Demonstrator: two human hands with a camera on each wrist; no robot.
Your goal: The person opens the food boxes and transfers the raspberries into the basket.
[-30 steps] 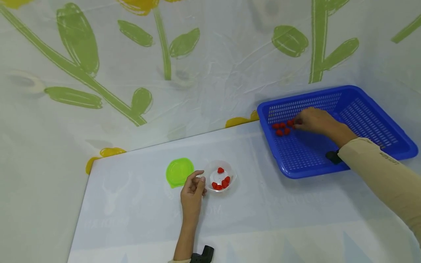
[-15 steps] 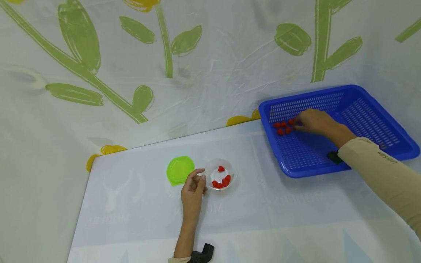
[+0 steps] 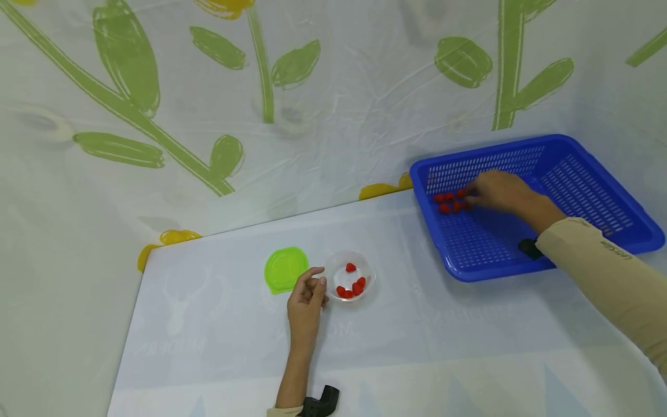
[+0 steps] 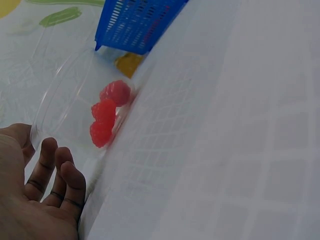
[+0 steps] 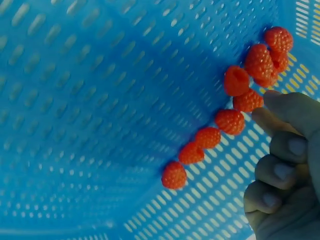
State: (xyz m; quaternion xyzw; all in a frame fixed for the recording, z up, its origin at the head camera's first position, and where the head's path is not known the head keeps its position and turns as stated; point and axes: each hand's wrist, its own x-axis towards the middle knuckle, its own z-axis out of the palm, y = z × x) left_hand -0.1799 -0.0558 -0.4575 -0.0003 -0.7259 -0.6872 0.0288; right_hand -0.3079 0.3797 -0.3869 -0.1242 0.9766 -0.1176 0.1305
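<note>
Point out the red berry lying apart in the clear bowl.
The single berry toward the far side of the bowl; the other berries sit close together along its near side.

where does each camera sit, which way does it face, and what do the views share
Head: worn on the head, facing forward and down at the green lid, clear bowl and blue basket; left hand, right hand, left forearm and right sleeve show.
Left wrist: on that wrist, facing the bowl, basket beyond; part of the left hand shows.
Right wrist: on that wrist, facing into the basket at red berries; part of the right hand shows.
Shared: head and left wrist both show bowl, basket and left hand.
</note>
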